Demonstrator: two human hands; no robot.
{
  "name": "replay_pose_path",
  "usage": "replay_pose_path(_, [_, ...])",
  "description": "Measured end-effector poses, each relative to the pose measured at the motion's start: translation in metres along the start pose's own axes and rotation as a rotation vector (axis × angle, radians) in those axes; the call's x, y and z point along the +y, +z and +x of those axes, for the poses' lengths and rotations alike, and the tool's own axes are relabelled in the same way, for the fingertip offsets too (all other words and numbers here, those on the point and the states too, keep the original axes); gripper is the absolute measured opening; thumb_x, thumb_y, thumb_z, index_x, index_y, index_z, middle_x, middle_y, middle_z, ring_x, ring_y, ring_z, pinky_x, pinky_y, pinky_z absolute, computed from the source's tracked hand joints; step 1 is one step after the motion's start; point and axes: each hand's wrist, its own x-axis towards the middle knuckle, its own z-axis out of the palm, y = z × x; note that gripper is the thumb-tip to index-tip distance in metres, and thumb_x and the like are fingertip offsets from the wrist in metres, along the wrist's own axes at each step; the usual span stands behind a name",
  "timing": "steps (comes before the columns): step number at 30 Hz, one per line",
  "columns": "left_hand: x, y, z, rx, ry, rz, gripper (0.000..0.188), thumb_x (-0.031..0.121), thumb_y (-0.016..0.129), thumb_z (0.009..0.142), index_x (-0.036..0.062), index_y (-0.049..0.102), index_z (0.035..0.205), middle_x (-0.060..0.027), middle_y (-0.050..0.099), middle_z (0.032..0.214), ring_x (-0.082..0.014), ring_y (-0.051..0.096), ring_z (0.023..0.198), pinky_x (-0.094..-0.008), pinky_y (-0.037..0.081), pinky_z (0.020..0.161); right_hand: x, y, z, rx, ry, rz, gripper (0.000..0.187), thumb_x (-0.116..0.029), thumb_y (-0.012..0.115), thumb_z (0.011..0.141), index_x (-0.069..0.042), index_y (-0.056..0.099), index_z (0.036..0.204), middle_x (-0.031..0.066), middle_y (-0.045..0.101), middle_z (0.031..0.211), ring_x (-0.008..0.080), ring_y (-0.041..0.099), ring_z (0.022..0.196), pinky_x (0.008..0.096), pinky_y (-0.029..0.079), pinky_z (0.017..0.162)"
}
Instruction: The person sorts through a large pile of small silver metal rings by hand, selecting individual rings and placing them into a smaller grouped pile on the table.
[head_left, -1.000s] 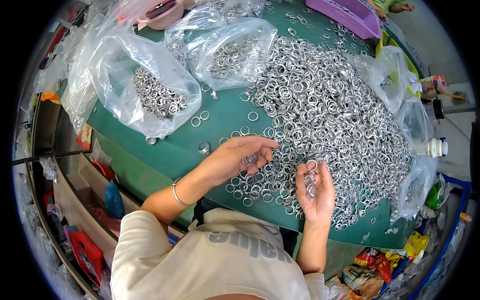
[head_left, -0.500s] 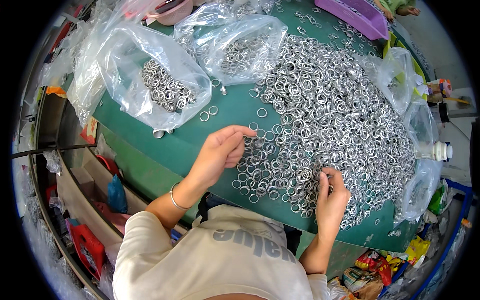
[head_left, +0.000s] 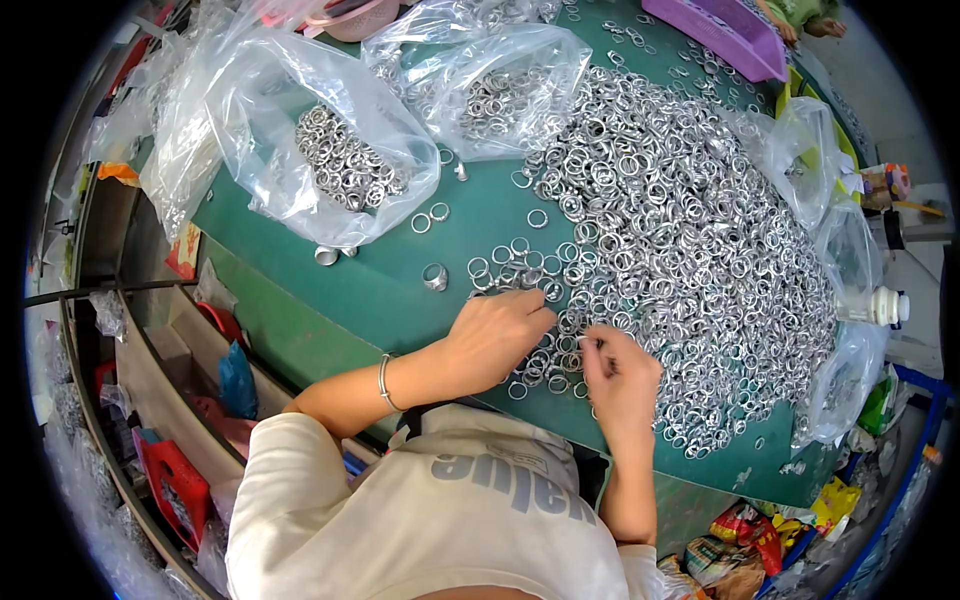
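A broad heap of silver finger rings (head_left: 690,220) covers the middle and right of the green table (head_left: 330,290). At its near-left fringe my left hand (head_left: 500,335) lies palm down, fingers bent together over loose rings; the fingertips are partly hidden. Just right of it, my right hand (head_left: 625,385) is closed with thumb and fingers curled inward, slightly blurred, low over the rings. Whatever either hand pinches is too small to make out. A single wide-topped ring (head_left: 435,277) lies apart, left of my left hand.
Clear plastic bags holding rings, one at left (head_left: 350,160) and one at centre (head_left: 500,100), lie beyond my hands. A purple basket (head_left: 720,35) stands far right, near another person's hand (head_left: 825,27). A white-capped bottle (head_left: 885,306) is at the right edge.
My left hand has come down and toward me onto the rings. My right hand has moved left, close to it. A wide-topped ring now lies on the bare table at left.
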Motion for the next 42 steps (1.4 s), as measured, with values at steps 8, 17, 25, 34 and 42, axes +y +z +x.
replay_pose_path(8, [-0.009, -0.023, -0.011, -0.033, -0.617, -1.905, 0.011, 0.012, 0.050, 0.089, 0.0020, 0.054, 0.092, -0.0103, 0.055, 0.085, -0.0151, 0.052, 0.075, -0.0245, 0.042, 0.057, -0.004, -0.027, -0.007, 0.072, 0.404, 1.466, 0.004, -0.002, 0.051, 0.083, 0.001, 0.051, 0.082, 0.0101, 0.050, 0.073, 0.0118, 0.042, 0.047, 0.0215, 0.028, 0.036])
replay_pose_path(17, [-0.005, -0.030, -0.033, 0.138, -0.686, -2.001, 0.043, 0.020, 0.037, 0.092, -0.0104, 0.046, 0.122, -0.0262, 0.050, 0.124, -0.0328, 0.052, 0.113, -0.0403, 0.043, 0.096, -0.021, 0.001, -0.016, -0.097, 0.027, -0.397, 0.005, -0.008, 0.066, 0.079, -0.005, 0.063, 0.082, 0.0097, 0.062, 0.069, 0.0234, 0.058, 0.054, 0.0322, 0.044, 0.048])
replay_pose_path(25, [-0.006, -0.018, -0.039, 0.081, -0.789, -2.085, 0.040, 0.026, 0.040, 0.096, -0.0090, 0.053, 0.112, -0.0145, 0.058, 0.102, -0.0255, 0.057, 0.088, -0.0342, 0.047, 0.078, -0.011, -0.011, -0.016, -0.035, 0.116, -0.329, 0.009, -0.006, 0.068, 0.076, -0.004, 0.065, 0.085, 0.0117, 0.061, 0.065, 0.0245, 0.058, 0.051, 0.0333, 0.043, 0.047])
replay_pose_path(34, [0.020, -0.005, -0.037, 0.072, -0.218, -0.316, 0.018, 0.011, 0.064, 0.081, 0.0095, 0.063, 0.098, -0.0073, 0.049, 0.073, -0.0219, 0.053, 0.057, -0.0338, 0.041, 0.050, -0.017, -0.032, -0.033, 0.023, 0.215, -0.333, 0.010, -0.009, 0.065, 0.082, 0.001, 0.064, 0.079, 0.0144, 0.061, 0.066, 0.0273, 0.056, 0.051, 0.0321, 0.043, 0.049])
replay_pose_path(42, [0.027, -0.006, -0.010, -0.222, -0.079, 0.084, 0.013, 0.006, 0.060, 0.073, 0.0043, 0.058, 0.085, -0.0099, 0.050, 0.076, -0.0273, 0.059, 0.064, -0.0381, 0.045, 0.049, -0.021, -0.014, -0.040, -0.024, 0.017, -0.468, 0.011, -0.006, 0.068, 0.076, -0.006, 0.068, 0.087, 0.0104, 0.063, 0.068, 0.0244, 0.059, 0.054, 0.0320, 0.044, 0.049])
